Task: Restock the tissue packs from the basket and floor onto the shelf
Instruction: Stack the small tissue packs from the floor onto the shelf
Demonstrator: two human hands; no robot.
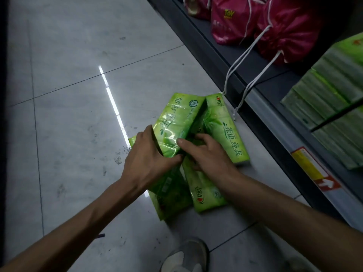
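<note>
I am gripping the uppermost green tissue pack with left hand and right hand, both curling round its edges.

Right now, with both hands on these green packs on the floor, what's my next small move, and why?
Probably gather the pile and lift it toward the shelf. The left hand grips the top pack, the right hand has fingers tucked between packs, and matching packs are stacked on the shelf just right.
</note>
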